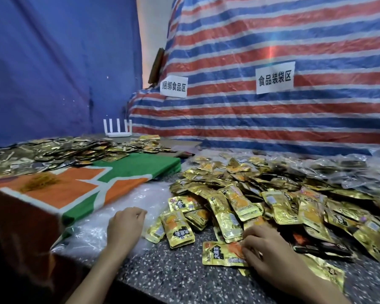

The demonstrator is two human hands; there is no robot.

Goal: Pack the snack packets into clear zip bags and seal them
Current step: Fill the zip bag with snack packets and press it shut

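Observation:
A big heap of gold foil snack packets (272, 194) covers the right half of the speckled table (173, 270). My right hand (270, 253) lies at the heap's near edge, its fingers curled round the right end of one gold packet (222, 253) that lies flat on the table. My left hand (125, 227) rests on a pile of clear zip bags (127, 198) spread left of the heap, fingers curled and pinching the plastic. Several filled clear bags (349, 170) lie at the far right behind the heap.
An orange, green and white cloth (79, 185) covers a raised block on the left, with a clump of rubber bands (40, 181) on it. More packets (53, 150) lie behind it. A white router (117, 128) stands at the back. Striped tarpaulin (272, 62) with two paper signs forms the back wall.

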